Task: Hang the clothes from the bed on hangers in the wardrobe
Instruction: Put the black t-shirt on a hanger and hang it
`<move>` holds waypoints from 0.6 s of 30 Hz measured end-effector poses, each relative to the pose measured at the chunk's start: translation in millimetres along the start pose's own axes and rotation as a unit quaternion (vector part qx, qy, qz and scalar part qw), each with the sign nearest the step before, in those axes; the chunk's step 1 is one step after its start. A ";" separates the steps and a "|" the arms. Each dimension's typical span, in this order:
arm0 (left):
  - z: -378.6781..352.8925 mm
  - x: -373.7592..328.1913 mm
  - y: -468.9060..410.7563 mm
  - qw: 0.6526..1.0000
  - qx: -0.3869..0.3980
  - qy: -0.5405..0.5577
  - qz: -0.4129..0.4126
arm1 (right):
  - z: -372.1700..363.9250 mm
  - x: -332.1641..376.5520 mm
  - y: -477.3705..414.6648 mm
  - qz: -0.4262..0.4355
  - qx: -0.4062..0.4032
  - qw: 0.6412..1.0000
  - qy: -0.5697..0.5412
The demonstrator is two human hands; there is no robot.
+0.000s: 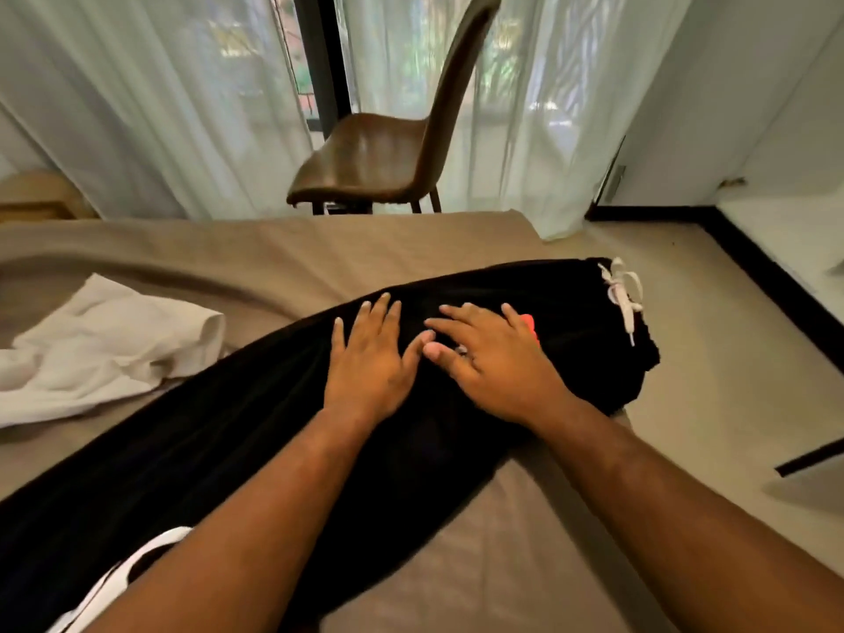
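Black, soft cloth fills the head view: a pair of trousers [255, 440] lies lengthwise across the bed [525, 564], its waistband at our right with the white drawstring [622, 292] hanging loose. Our left hand [370, 354] and right hand [495, 365] lie flat on the upper legs, fingers straight and spread, gripping nothing. A white garment [105, 349] lies crumpled just beside the trousers on the left. We judge the trousers light and limp, sure to sag when lifted, so the waistband is the place to pinch, one hand at each side.
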State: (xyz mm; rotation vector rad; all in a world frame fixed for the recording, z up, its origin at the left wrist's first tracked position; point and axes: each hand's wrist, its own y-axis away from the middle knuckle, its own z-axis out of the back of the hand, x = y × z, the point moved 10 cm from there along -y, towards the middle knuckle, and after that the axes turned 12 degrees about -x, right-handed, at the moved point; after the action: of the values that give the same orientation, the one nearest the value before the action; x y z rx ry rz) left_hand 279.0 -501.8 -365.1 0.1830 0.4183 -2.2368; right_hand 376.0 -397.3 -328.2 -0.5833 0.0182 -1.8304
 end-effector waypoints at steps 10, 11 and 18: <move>58.1 117.5 -3.5 0.988 -0.074 0.112 0.079 | -14.1 -70.8 -14.9 -0.128 0.083 0.983 0.107; 74.5 119.1 3.7 0.986 -0.078 0.129 0.071 | -13.8 -67.0 -12.3 -0.131 0.080 0.981 0.115; 190.0 204.5 107.3 0.972 -0.166 0.119 0.114 | 15.3 42.5 -4.7 -0.022 -0.098 0.994 0.037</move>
State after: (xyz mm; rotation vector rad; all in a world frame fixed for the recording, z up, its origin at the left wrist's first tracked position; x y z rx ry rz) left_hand 231.4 -780.7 -267.9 0.3060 0.8501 -1.8936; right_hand 368.6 -429.6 -297.2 -0.6560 0.2392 -1.9057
